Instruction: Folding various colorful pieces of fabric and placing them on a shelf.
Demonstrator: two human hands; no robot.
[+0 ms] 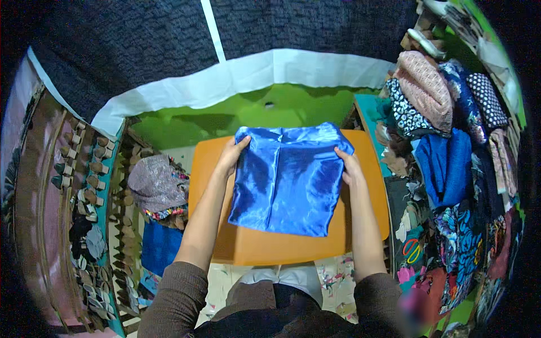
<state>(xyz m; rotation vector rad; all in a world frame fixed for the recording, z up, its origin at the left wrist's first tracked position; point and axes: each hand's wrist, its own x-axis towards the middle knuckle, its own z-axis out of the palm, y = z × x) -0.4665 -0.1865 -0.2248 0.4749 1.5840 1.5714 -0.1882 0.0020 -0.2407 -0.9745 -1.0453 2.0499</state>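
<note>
Blue satin cloth held by its upper corners, not yet released

Head view: The left hand [230, 156] pinches the upper left corner of a blue satin cloth [293, 188], thumb on the near face. The right hand [350, 169] pinches the upper right corner likewise. Fingers behind the cloth are hidden. The cloth is between the hands, spread to a near-square panel over an orange table [276, 249]; whether its lower edge touches the top cannot be told. As judged, spreading is largely done; smoothing and release are not. A lengthwise line, seam or crease, and some rippling remain visible.

Surface and room: the table is smooth, with rounded corners. Beyond it stand a green wall [183, 135] and a dark hanging [141, 42] with a white border [242, 76]. Mixed garments [425, 93] are heaped at right; a greyish cloth [155, 183] sits at left. The pale floor [335, 273] carries coloured specks.
</note>
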